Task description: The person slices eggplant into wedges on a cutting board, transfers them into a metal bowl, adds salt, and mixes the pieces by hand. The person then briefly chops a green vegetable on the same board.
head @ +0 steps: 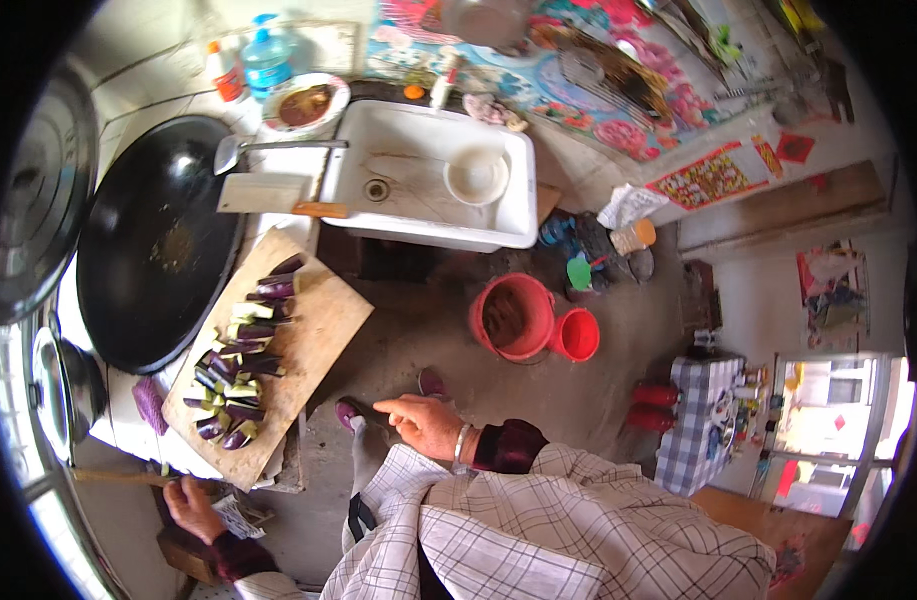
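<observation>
At lower left, my left hand [192, 510] is beside the end of a thin wooden stick [117, 476]; whether its fingers grip it cannot be made out. My right hand [428, 427] hangs before my checked garment, index finger extended and the others partly curled, with nothing visible in it. Cut eggplant pieces [241, 360] lie in a row on a wooden cutting board [316, 307] at the counter's edge. Beyond the board, a cleaver [263, 193] with a wooden handle and a metal spatula [229, 154] rest between the black wok [158, 247] and the white sink [428, 229].
The sink holds a pale bowl [477, 176]. A plate of dark sauce [306, 105] stands by a blue-tinted bottle [267, 64]. On the floor are two red buckets [512, 349] [577, 335]. A purple cloth [150, 405] and a lidded pot [79, 390] are at left.
</observation>
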Action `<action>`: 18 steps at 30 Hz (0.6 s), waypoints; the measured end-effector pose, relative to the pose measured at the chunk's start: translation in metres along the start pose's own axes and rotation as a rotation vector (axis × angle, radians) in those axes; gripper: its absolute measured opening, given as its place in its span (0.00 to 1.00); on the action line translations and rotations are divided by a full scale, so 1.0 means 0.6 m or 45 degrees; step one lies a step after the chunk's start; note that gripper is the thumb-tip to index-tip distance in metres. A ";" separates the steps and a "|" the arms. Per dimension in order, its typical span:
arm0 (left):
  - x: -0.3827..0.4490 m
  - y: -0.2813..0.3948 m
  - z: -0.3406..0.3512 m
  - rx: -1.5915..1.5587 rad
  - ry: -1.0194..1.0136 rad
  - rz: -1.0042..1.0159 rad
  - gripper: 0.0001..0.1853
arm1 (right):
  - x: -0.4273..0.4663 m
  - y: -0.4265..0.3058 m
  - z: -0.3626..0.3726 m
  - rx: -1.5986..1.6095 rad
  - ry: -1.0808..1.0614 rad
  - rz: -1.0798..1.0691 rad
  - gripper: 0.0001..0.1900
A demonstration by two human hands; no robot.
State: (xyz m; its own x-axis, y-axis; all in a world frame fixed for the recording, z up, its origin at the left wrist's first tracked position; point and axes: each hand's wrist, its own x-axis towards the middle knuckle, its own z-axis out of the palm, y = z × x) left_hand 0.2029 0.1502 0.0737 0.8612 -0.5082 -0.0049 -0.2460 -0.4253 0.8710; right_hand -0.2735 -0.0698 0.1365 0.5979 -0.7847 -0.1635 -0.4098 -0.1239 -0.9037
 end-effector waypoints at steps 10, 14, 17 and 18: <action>-0.428 0.402 0.644 -0.036 -1.342 0.004 0.09 | -0.200 0.160 -0.273 -0.233 0.250 0.213 0.18; -0.517 0.439 0.821 0.163 -1.579 0.338 0.15 | -0.276 0.182 -0.352 -0.180 0.471 0.343 0.19; -0.564 0.443 0.911 0.392 -1.761 0.381 0.28 | -0.320 0.194 -0.380 -0.203 0.563 0.393 0.21; -0.583 0.473 0.904 0.376 -1.690 0.334 0.28 | -0.344 0.219 -0.380 -0.065 0.604 0.467 0.20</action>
State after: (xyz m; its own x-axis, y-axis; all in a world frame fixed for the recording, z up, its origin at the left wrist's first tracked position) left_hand -0.4093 -0.1991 0.0558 -0.2468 -0.8512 -0.4632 -0.5610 -0.2643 0.7845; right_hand -0.6078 -0.0628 0.1418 0.0432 -0.9658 -0.2557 -0.5707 0.1862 -0.7998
